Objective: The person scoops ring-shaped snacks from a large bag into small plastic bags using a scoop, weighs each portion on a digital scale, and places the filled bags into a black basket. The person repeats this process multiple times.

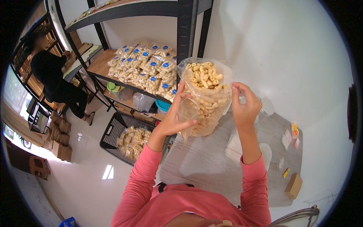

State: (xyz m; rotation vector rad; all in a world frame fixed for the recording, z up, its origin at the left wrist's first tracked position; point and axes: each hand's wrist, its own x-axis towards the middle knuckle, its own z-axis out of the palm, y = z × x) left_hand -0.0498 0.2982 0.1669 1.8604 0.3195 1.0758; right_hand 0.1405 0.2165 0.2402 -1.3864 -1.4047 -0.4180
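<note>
A large clear plastic bag [211, 113] full of short, tube-shaped pasta-like snacks [204, 75] stands upright on the grey wood-grain table [195, 167]. Its mouth gapes, showing the pieces inside. My right hand [247, 106] pinches the bag's rim on the right between thumb and fingers. On the other side, my left hand [174, 119] holds a clear, cone-shaped plastic piece [187, 110] with a round mouth, perhaps a scoop or funnel. The left fingertips rest against the big bag's side; whether they also grip its film, I cannot tell.
Left of the table, a black plastic crate [109, 142] holds bagged snacks [133, 143]. Filled bags with blue labels [144, 66] crowd a metal-framed shelf [99, 61]. A cardboard box [293, 185] and a yellow cutter [286, 172] lie at right. Another person [52, 73] stands far left.
</note>
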